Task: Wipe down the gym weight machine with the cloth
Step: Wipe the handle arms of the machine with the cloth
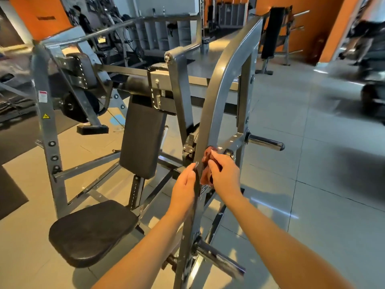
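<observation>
A grey steel weight machine fills the view, with a curved upright post (216,97) rising in front of me. My right hand (224,174) presses a bunched reddish-brown cloth (207,161) against the right side of that post, about halfway up. My left hand (184,188) rests against the post's left side just below the cloth, fingers together and flat on the metal. The machine's black seat (89,232) and black back pad (141,138) lie to the left of the post.
Chrome weight pegs stick out to the right at mid height (265,142) and low down (218,259). Grey tiled floor spreads to the right. Other machines, a bench (273,32) and orange walls stand behind. A person (82,17) is at the far back left, another (362,32) at far right.
</observation>
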A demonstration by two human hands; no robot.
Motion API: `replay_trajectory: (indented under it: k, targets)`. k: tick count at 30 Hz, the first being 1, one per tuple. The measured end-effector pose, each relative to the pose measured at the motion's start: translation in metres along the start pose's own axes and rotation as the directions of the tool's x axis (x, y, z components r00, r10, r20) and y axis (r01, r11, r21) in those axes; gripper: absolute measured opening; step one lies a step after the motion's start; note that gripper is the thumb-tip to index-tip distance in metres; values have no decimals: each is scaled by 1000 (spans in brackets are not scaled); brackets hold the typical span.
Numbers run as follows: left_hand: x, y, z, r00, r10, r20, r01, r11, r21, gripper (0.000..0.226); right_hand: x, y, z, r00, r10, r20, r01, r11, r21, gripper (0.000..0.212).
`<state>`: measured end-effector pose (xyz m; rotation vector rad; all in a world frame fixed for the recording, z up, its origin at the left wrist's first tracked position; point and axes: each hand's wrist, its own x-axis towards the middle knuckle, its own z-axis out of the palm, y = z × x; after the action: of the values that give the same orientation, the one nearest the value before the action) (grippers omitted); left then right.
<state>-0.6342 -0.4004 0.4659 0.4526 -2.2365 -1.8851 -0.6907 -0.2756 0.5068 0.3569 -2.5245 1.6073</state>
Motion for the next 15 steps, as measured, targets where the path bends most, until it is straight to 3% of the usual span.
replay_trajectory:
  k: [3,6,9,11,15]
  targets:
    - [-16,-5,-14,996,5,93,1,998,-65,37,-29,-2,13,1000,-3,14,4,1000,-13,27]
    - [-34,-11,-27,986,39,161,-18,992,-128,40,-60,-5,35,992,129,18,-130,986,105,28]
    - [-38,-12,-39,986,58,156,-33,987,-155,41,-81,-13,50,966,234,108,-254,936,243,28]
    - [-33,-10,-45,990,50,130,-35,993,-115,38,-82,-19,54,958,258,126,-280,936,214,28]
    - [-13,-3,-54,982,186,29,-186,983,-3,38,-59,-26,48,976,211,-50,-203,971,122,22]
